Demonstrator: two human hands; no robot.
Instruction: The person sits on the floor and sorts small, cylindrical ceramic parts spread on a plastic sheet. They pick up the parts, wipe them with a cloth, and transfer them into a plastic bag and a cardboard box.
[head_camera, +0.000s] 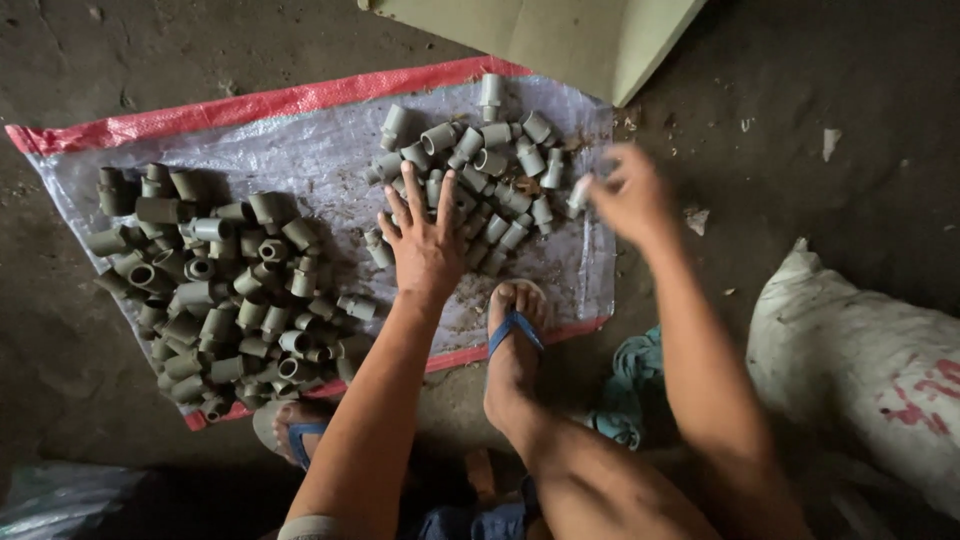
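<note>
My left hand (425, 238) lies flat with fingers spread on a woven plastic sheet (320, 150), its fingertips touching the near edge of a small pile of grey pipe fittings (480, 160). My right hand (625, 195) is blurred at the sheet's right edge and pinches one grey fitting (578, 192) between its fingers. A bigger pile of darker grey fittings (220, 290) covers the sheet's left half, well apart from both hands.
The sheet has a red border and lies on a dirt floor. My feet in blue sandals (515, 330) rest on its near edge. A white sack (860, 370) sits at right, a teal rag (630, 375) beside it, a cardboard piece (560, 40) at the top.
</note>
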